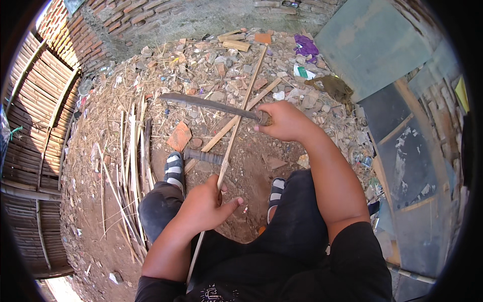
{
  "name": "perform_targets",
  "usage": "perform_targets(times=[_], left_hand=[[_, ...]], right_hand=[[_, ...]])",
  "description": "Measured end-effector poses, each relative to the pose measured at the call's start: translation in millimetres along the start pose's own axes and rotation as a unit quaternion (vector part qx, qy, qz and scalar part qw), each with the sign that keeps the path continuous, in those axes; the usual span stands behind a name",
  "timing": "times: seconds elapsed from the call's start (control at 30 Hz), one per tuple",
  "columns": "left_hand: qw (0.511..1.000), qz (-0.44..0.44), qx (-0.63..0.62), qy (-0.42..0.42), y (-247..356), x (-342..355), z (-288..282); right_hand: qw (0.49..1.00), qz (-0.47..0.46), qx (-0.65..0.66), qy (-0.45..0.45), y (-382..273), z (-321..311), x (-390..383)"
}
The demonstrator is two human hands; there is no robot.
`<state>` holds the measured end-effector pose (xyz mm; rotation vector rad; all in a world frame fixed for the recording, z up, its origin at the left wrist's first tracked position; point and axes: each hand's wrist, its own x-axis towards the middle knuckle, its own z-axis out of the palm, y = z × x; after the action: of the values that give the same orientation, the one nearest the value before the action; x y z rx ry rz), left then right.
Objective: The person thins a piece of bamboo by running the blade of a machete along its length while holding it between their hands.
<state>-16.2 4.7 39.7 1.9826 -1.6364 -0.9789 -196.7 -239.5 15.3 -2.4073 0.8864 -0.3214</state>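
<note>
My left hand [204,204] is closed around a long pale bamboo strip [232,143], its thumb sticking out to the side. The strip runs from between my thighs up and away to the far rubble. In my right hand [287,121] is the handle of a machete [201,102], whose long dark blade points left. The blade crosses the strip in view; whether they touch I cannot tell. A flat wooden slat [221,134] lies on the ground, passing beneath the strip. Close to my left hand is a dark ridged rod-shaped piece [204,156].
Several split bamboo strips [133,171] lie left of my left leg. A broken orange tile [179,136] sits beyond my left foot. Rubble [216,75] covers the far ground up to a brick wall [211,20]. Grey panels [375,45] lean at right; a bamboo screen [43,116] stands left.
</note>
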Motion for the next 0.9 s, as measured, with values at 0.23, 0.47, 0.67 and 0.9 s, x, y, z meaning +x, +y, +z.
perform_targets(times=[0.23, 0.47, 0.67, 0.9], left_hand=[[1.0, -0.009, -0.009, -0.01, -3.1, -2.0, 3.1], [1.0, 0.0, -0.02, -0.002, 4.1, -0.9, -1.7], [0.999, 0.0, -0.036, 0.003, -2.3, -7.0, -3.1], [0.998, 0.011, -0.062, -0.001, 2.2, -3.5, -4.6]], right_hand=[[0.996, 0.067, -0.011, -0.051, 25.9, -17.8, 8.8], [0.997, 0.042, 0.028, 0.054, 37.7, -0.3, 1.7], [0.997, -0.048, -0.019, -0.059, -10.2, -7.9, 4.4], [0.996, 0.053, 0.013, 0.07, 21.0, -15.5, 1.3]])
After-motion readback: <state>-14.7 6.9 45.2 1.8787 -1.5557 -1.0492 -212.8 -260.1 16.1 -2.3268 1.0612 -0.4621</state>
